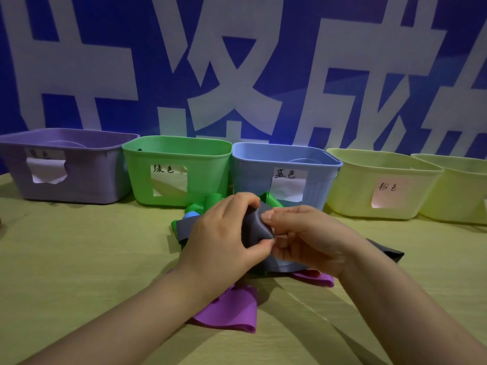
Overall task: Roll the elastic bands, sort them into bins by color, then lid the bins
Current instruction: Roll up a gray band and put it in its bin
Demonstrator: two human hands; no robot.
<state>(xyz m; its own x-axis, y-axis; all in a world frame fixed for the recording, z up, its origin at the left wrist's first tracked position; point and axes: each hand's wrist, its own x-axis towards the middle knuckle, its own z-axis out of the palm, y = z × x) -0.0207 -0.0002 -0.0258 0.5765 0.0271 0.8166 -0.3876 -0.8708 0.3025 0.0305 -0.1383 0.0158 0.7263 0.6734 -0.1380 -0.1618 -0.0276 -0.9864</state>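
Both hands meet at the centre of the frame, right over the heap. The left hand (224,233) curls its fingers over the top of a dark grey flat elastic band (253,227), thumb pressing in from below. The right hand (305,238) pinches the same fold from the other side, thumb and fingertips closed on the rubber. The band's two tails trail away, one to the left past the left hand, one to the lower right onto the yellow-green tablecloth (79,259).

Under the hands lies the rest of the pile. Bright green rubber bands (210,202) poke out just above the knuckles, a light blue band (191,215) sits against them on the left, and purple flat bands (229,309) spread out below the forearms.

Across the middle of the frame runs a row of open plastic bins with handwritten paper labels. There is a purple bin (100,180) at far left, a green bin (205,180) beside it and a blue bin (253,175) just behind the hands. Then come a pale yellow bin (350,185) and a second pale yellow bin (461,191) cut off by the right edge. A blue backdrop with big white characters (105,35) fills the upper half.
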